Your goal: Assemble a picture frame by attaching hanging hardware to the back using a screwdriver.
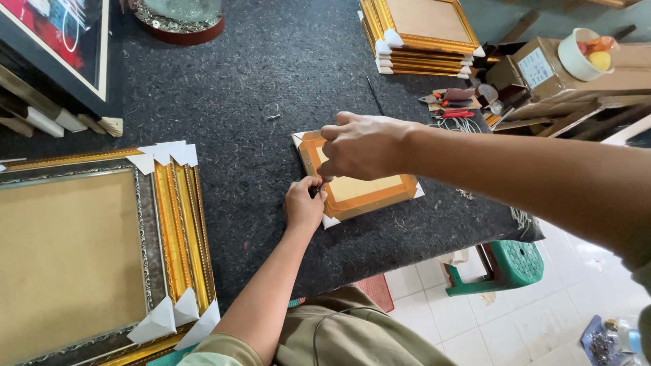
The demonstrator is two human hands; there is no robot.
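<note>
- Small orange-and-gold picture frame (358,187), lying back side up, sits near the middle of the dark grey felt-covered surface (271,81), white cardboard protectors on its corners.
- Right hand (363,146) comes in from 3 o'clock and rests on the frame's top, fingers curled shut and pressing down on it.
- Left hand (303,203) comes up from 6 o'clock to the frame's near-left edge, fingers pinched closed on something small and dark; too small to identify.
- Large ornate gold frames with brown backing board (88,251) lie stacked at 8 o'clock, well apart.
- Stack of gold frames (420,37) at 1 o'clock.
- Red-handled pliers (453,114) at 2 o'clock, beside cardboard boxes (553,71).
- Green plastic stool (505,266) stands on the white-tiled floor at 4 o'clock.
</note>
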